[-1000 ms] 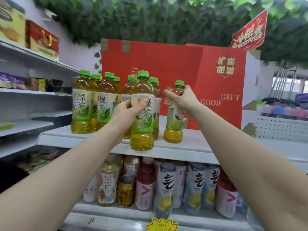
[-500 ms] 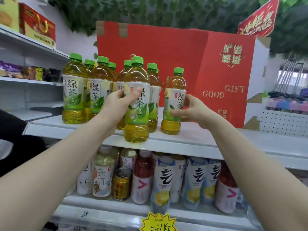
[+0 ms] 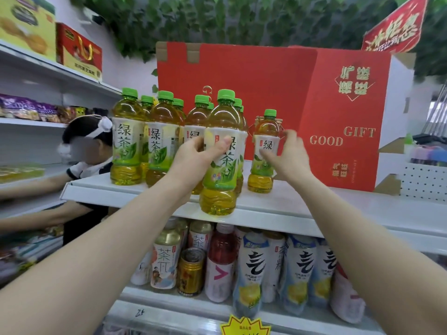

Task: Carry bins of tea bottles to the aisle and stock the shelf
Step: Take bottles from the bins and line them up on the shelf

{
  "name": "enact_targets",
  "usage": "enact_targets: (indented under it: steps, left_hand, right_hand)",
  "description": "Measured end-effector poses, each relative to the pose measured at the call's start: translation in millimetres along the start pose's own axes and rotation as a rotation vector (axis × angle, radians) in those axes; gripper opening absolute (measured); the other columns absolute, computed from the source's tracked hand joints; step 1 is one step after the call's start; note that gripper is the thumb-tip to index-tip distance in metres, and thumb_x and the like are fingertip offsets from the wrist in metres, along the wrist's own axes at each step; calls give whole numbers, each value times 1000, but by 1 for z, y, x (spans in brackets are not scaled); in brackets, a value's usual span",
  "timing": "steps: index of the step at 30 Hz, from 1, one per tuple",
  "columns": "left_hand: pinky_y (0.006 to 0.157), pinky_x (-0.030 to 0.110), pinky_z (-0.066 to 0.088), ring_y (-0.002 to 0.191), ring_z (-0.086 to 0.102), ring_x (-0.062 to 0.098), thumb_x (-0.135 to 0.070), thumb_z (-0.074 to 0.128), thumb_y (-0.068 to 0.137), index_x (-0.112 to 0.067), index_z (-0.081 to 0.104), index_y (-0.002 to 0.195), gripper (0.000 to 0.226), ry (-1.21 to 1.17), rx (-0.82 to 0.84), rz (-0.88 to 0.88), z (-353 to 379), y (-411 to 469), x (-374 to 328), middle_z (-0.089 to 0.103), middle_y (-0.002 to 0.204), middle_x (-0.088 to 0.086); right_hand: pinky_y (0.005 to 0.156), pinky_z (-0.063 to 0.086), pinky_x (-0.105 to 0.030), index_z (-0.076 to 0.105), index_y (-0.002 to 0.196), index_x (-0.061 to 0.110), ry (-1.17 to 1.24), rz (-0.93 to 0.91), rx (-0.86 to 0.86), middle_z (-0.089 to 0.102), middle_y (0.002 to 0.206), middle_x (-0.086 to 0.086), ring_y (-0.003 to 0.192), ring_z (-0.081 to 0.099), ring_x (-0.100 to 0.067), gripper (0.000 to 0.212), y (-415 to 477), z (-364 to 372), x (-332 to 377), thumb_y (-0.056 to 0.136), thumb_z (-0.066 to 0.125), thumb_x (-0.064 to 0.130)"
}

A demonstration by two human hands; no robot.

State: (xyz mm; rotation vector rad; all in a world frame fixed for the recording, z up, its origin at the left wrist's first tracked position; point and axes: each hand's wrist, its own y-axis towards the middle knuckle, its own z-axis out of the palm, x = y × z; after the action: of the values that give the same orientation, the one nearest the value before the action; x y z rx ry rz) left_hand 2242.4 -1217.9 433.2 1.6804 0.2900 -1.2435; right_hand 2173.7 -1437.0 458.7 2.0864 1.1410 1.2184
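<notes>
The left grip (image 3: 196, 158) is grasping the front tea bottle (image 3: 225, 170) around its label, with the thumb laid across the white part and the fingers curled behind. This bottle is upright at the front edge of the top shelf (image 3: 338, 209); whether its base rests on the shelf or hangs just above it cannot be told. The right grip (image 3: 290, 158) is grasping a second tea bottle (image 3: 262, 165), fingers at the top of the label and thumb lower on its front. That bottle stands upright on the shelf, just to the right of the front one and further back.

To the left and behind, a group of tea bottles (image 3: 125, 141) with green caps stands close together on the same shelf. Behind them all a large red gift box (image 3: 266, 93) with gold lettering stands on the shelf. Above it hang green leaves (image 3: 217, 18) and a red sign (image 3: 391, 27).

On the lower shelf (image 3: 193, 310) stand other drinks in a row, among them a gold can (image 3: 191, 272) and a red drink bottle (image 3: 220, 262). A yellow price tag (image 3: 244, 326) sticks up at the bottom edge.

At the left another person (image 3: 84, 170) reaches toward side shelves holding snack packs (image 3: 24, 107), with boxes (image 3: 78, 52) on top.
</notes>
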Motion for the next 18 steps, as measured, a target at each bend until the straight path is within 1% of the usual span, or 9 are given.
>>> enact_targets:
  steps: [2, 3, 4, 6, 8, 10, 13, 15, 18]
  left_hand:
    - [92, 38, 56, 103, 70, 15, -49, 69, 86, -20, 65, 119, 44, 10, 13, 6, 11, 0, -3, 74, 107, -5]
    - [91, 36, 55, 105, 69, 15, -49, 68, 87, -20, 64, 121, 45, 14, 20, 11, 17, 1, -4, 73, 108, -5]
    - [90, 36, 56, 106, 68, 15, -50, 69, 86, -20, 63, 123, 48, 18, 30, 20, 24, 2, -6, 73, 110, -5]
    - [90, 42, 57, 105, 69, 18, -56, 71, 82, -20, 63, 123, 54, 24, 47, 42, 36, 5, -9, 73, 111, -3]
    - [90, 46, 57, 102, 70, 19, -59, 69, 81, -21, 64, 119, 54, 42, 67, 66, 47, 8, -10, 74, 109, -2]
    - [90, 41, 57, 102, 69, 15, -60, 62, 88, -23, 63, 119, 48, 136, 118, 79, 56, 11, -11, 73, 110, -4]
    - [79, 30, 53, 98, 65, 10, -65, 43, 95, -25, 61, 123, 52, 480, 129, 182, 58, 14, -12, 69, 111, -7]
    - [79, 32, 53, 95, 63, 12, -60, 41, 98, -21, 62, 123, 51, 639, -24, 331, 55, 15, -8, 67, 108, -5]
    - [78, 29, 48, 93, 56, 12, -37, 56, 99, -18, 66, 116, 28, 771, -225, 611, 48, 14, 4, 62, 103, -4]
  right_hand:
    - [97, 48, -43, 45, 138, 17, 199, -115, -77, 57, 124, -3, 115, 56, -22, 61, -3, -25, 19, 91, 59, 53]
    - [95, 51, -41, 47, 137, 20, 321, -136, -25, 59, 122, 0, 112, 59, -17, 59, -4, -39, 31, 92, 53, 59]
    - [92, 55, -40, 45, 138, 24, 424, -138, 81, 59, 123, 2, 111, 60, -15, 63, -7, -54, 44, 91, 50, 65]
    - [84, 59, -37, 37, 144, 30, 471, -130, 337, 59, 126, 0, 108, 65, -14, 74, -12, -76, 64, 85, 56, 70]
    - [82, 61, -39, 39, 141, 29, 404, -158, 479, 63, 120, 1, 100, 70, -14, 69, -12, -88, 73, 84, 68, 58]
    - [80, 61, -44, 45, 135, 25, 341, -160, 484, 65, 116, 0, 97, 71, -18, 62, -9, -94, 74, 84, 73, 48]
    - [78, 62, -47, 47, 131, 20, 312, -112, 467, 66, 113, -3, 96, 71, -22, 60, -2, -94, 65, 84, 76, 42]
    - [77, 62, -48, 46, 130, 19, 308, -85, 434, 67, 111, -4, 94, 72, -21, 58, 2, -88, 55, 84, 76, 38]
    - [74, 62, -47, 40, 133, 22, 332, -63, 352, 68, 111, -6, 94, 72, -23, 64, 6, -78, 42, 83, 77, 36]
